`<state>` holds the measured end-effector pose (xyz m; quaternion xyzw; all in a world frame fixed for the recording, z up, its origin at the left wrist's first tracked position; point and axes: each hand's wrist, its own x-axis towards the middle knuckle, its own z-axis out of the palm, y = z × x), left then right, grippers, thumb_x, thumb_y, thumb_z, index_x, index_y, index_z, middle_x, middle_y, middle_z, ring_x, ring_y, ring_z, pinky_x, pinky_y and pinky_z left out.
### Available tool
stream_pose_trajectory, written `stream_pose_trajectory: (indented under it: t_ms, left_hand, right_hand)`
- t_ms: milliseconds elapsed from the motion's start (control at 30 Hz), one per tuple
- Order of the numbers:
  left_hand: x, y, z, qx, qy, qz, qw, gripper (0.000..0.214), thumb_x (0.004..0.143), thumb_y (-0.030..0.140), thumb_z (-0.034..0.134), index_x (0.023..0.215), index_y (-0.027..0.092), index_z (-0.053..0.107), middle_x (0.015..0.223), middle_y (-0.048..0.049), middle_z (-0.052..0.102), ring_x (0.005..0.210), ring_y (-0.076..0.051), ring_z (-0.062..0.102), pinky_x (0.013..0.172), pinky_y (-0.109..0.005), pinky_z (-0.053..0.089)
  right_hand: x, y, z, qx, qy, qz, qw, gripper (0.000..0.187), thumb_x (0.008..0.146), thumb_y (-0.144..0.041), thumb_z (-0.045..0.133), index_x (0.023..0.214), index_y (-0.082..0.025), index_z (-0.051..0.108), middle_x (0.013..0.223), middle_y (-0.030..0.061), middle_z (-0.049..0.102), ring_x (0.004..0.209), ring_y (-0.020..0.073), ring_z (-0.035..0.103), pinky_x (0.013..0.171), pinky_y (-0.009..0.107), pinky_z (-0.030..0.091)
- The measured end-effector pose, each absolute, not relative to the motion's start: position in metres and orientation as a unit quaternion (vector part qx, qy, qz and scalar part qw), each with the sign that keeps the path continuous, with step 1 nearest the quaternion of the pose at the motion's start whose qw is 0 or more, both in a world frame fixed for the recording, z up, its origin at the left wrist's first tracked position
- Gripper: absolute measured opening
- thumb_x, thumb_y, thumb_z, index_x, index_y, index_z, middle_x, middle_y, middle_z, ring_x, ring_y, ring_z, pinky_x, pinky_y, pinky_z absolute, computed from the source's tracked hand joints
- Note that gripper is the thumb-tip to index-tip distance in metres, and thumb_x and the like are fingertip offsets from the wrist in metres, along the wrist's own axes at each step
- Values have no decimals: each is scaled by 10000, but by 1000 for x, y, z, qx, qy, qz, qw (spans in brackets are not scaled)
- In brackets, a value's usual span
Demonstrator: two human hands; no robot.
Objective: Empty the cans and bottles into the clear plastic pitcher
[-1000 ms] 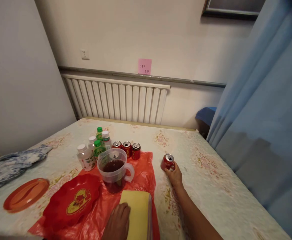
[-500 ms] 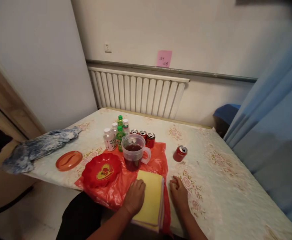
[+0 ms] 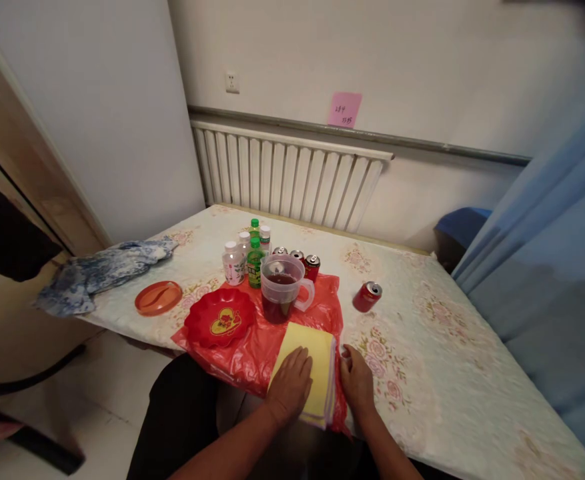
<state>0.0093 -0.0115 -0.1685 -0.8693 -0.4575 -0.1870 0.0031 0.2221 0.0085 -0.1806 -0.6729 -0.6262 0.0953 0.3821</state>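
Note:
My left hand lies flat on a folded yellow cloth, fingers stretched out across its top. Beside the cloth's right edge, my right hand is closed with curled fingers, next to the edge of a red plastic bag. Whether anything is in those fingers is hidden. The cloth lies partly on the bag, which is spread on the table. Just behind it stands a clear plastic measuring jug with dark liquid inside. A red scalloped plate sits on the bag to the left.
Several bottles with white or green caps stand behind the plate. Red cans are behind the jug, and another can stands apart at right. An orange lid and crumpled blue-white fabric lie at left on the floral tablecloth.
My left hand has moved from the cloth's left side further onto its top and flattened. The right hand has come nearer the cloth and curled its fingers. The camera view has shifted.

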Motion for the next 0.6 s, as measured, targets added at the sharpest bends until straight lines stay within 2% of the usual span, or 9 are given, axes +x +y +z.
stream_pose_trajectory:
  t_ms: [233,467,600]
  left_hand:
    - [7,-15,-183,-870,-431,-239,-22,439,918,260,468,1340,138,465,1420,-147,512,1375,-276,400,1107,-462,395]
    - [10,-19,-181,-858,-446,-249,-43,446,902,245,483,1337,148,475,1426,-129,512,1371,-281,407,1124,-471,382]
    - [14,-15,-175,-848,-459,-257,-66,400,884,220,494,1275,139,523,1382,-150,543,1341,-296,442,1112,-497,395]
  right_hand:
    - [222,6,-183,-670,-633,86,377,355,872,-254,410,1142,-134,606,1025,127,685,909,234,643,838,360,496]
    - [222,6,-183,-668,-638,78,374,354,870,-250,407,1136,-127,606,1029,131,679,924,238,634,851,370,491]
    - [222,6,-183,-668,-640,75,372,349,864,-241,407,1129,-134,608,1017,123,680,912,234,633,842,368,492]
